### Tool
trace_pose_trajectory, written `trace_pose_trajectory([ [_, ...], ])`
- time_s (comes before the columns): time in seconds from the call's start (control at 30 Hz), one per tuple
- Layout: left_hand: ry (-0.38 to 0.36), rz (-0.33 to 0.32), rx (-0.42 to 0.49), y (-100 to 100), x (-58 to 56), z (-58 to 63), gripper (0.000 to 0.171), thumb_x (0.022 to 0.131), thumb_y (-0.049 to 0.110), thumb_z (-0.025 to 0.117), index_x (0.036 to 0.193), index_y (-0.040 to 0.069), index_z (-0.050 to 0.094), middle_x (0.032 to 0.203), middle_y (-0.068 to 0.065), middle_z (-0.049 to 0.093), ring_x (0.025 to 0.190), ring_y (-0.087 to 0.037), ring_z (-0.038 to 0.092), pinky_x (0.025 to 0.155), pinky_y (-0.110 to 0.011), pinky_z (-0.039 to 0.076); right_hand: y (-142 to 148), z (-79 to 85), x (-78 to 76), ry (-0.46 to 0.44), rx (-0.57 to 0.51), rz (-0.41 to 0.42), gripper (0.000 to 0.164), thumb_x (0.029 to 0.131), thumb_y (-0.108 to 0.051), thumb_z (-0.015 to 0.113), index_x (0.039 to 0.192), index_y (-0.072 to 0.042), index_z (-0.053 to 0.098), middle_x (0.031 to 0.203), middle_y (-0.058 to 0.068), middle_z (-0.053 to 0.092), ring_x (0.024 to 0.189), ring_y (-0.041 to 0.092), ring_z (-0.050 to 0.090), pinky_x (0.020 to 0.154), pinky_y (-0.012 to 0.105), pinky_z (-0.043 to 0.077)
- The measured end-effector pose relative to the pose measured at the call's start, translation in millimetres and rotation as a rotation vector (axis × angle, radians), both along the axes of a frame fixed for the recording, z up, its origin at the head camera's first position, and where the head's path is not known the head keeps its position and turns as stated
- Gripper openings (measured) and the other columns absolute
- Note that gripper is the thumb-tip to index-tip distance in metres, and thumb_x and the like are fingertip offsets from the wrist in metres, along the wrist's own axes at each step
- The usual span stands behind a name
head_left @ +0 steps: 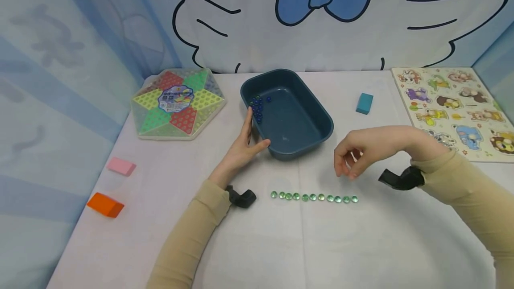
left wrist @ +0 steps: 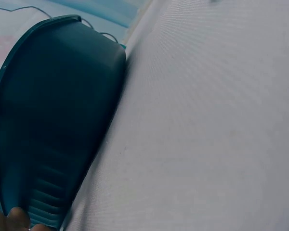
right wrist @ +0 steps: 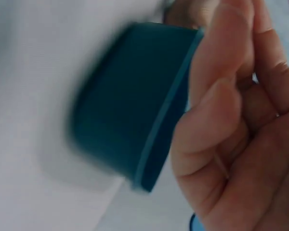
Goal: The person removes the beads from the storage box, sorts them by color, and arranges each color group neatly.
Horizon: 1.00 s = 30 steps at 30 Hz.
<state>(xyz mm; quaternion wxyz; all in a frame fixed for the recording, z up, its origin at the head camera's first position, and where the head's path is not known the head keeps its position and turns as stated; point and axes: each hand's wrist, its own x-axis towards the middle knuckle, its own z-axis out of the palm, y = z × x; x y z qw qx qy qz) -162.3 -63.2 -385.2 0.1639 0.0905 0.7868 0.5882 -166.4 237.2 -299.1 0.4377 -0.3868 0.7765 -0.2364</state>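
A dark teal plastic tub [head_left: 287, 151] sits on the white tabletop, with several small dark blue glass beads [head_left: 257, 109] gathered along the left of its floor. My left hand [head_left: 241, 146] rests against its left side, index finger and thumb stretched along the wall; the other fingers are partly hidden. In the left wrist view, fingertips touch the tub's ribbed outer wall [left wrist: 48, 197]. To the tub's right, my right hand [head_left: 361, 151] hovers with loosely bent fingers, and nothing shows between them. Several green glass beads [head_left: 313, 197] form a straight row in front of both hands.
A hexagonal Chinese checkers box [head_left: 176, 101] lies at the back left and an animal puzzle board [head_left: 453, 110] at the back right. Blocks lie about: teal [head_left: 364, 103], pink [head_left: 122, 166] and orange [head_left: 105, 204]. A curtain [head_left: 249, 43] hangs behind the table.
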Motion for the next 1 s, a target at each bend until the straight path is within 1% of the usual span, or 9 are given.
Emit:
trace_pose_trajectory([
  [0.07, 0.001, 0.001, 0.002, -1, 0.0, 0.4, 0.094, 0.089, 0.021, 0.063, 0.148, 0.032, -0.010, 0.156, 0.001, -0.008, 0.143, -0.016, -0.001, 0.116, -0.036, 0.011, -8, 9.3, -8.3, 0.007, -0.073, 0.059, 0.015, 0.082, -0.028, 0.070, 0.095, -0.020, 0.067, 0.083, -0.005, 0.064, 0.071, 0.010, 0.056, 0.065, 0.023, 0.049],
  [0.17, 0.007, 0.002, 0.001, -2, 0.2, 0.8, 0.094, 0.089, 0.021, 0.063, 0.148, 0.031, -0.009, 0.156, 0.001, -0.007, 0.143, -0.017, -0.001, 0.116, -0.037, 0.011, -20, 19.4, -23.1, 0.010, -0.231, 0.142, 0.013, 0.084, -0.018, 0.068, 0.097, -0.018, 0.067, 0.086, 0.001, 0.064, 0.072, 0.012, 0.057, 0.064, 0.025, 0.050],
  [0.23, 0.005, 0.002, 0.008, -2, 0.5, 1.1, 0.094, 0.089, 0.021, 0.063, 0.148, 0.031, -0.009, 0.156, 0.000, -0.007, 0.143, -0.018, 0.000, 0.116, -0.037, 0.011, -27, 23.3, -34.2, -0.003, -0.326, 0.166, 0.015, 0.084, -0.011, 0.067, 0.098, -0.015, 0.066, 0.088, 0.004, 0.065, 0.073, 0.013, 0.058, 0.065, 0.026, 0.051],
  [0.3, 0.009, 0.001, 0.008, -2, 0.7, 1.0, 0.094, 0.089, 0.021, 0.063, 0.148, 0.032, -0.009, 0.156, -0.001, -0.007, 0.143, -0.019, 0.000, 0.116, -0.037, 0.011, -35, 25.9, -45.1, -0.018, -0.401, 0.158, 0.017, 0.084, -0.004, 0.065, 0.099, -0.012, 0.066, 0.089, 0.006, 0.064, 0.074, 0.014, 0.058, 0.065, 0.028, 0.052],
  [0.43, 0.011, -0.007, 0.015, -2, 0.8, 1.0, 0.094, 0.089, 0.021, 0.063, 0.148, 0.033, -0.009, 0.156, 0.000, -0.007, 0.143, -0.019, 0.000, 0.116, -0.038, 0.011, -50, 27.6, -64.0, -0.055, -0.485, 0.051, 0.020, 0.085, 0.003, 0.061, 0.101, -0.007, 0.065, 0.092, 0.005, 0.064, 0.078, 0.015, 0.060, 0.069, 0.027, 0.053],
  [0.5, 0.017, -0.011, 0.012, -2, 0.5, 1.0, 0.094, 0.089, 0.022, 0.063, 0.147, 0.034, -0.010, 0.156, 0.000, -0.007, 0.143, -0.018, 0.000, 0.116, -0.038, 0.011, -58, 27.9, -71.1, -0.070, -0.504, -0.027, 0.020, 0.085, 0.003, 0.061, 0.102, -0.007, 0.065, 0.092, 0.004, 0.064, 0.078, 0.017, 0.060, 0.069, 0.028, 0.054],
  [0.67, 0.019, -0.012, 0.010, -3, -0.3, 1.4, 0.093, 0.089, 0.021, 0.062, 0.147, 0.034, -0.010, 0.156, 0.000, -0.007, 0.143, -0.019, 0.000, 0.116, -0.039, 0.011, -82, 25.7, -89.4, -0.050, -0.522, -0.205, 0.017, 0.087, -0.005, 0.061, 0.104, -0.008, 0.065, 0.090, 0.002, 0.064, 0.077, 0.022, 0.058, 0.069, 0.029, 0.052],
  [0.87, 0.007, -0.019, 0.011, -4, 0.0, 2.0, 0.093, 0.089, 0.021, 0.062, 0.147, 0.033, -0.010, 0.156, 0.001, -0.006, 0.143, -0.018, 0.000, 0.116, -0.039, 0.011, -112, 17.1, -112.1, 0.044, -0.465, -0.397, 0.023, 0.089, -0.018, 0.062, 0.108, -0.006, 0.064, 0.092, 0.006, 0.062, 0.076, 0.023, 0.055, 0.068, 0.031, 0.049],
  [1.0, 0.004, -0.027, 0.000, -4, 0.2, 3.2, 0.092, 0.090, 0.022, 0.061, 0.147, 0.034, -0.010, 0.156, 0.002, -0.006, 0.143, -0.018, 0.000, 0.116, -0.039, 0.012, -125, 9.9, -127.2, 0.081, -0.402, -0.470, 0.027, 0.089, -0.023, 0.062, 0.112, -0.008, 0.063, 0.102, 0.006, 0.062, 0.081, 0.023, 0.056, 0.070, 0.030, 0.049],
])
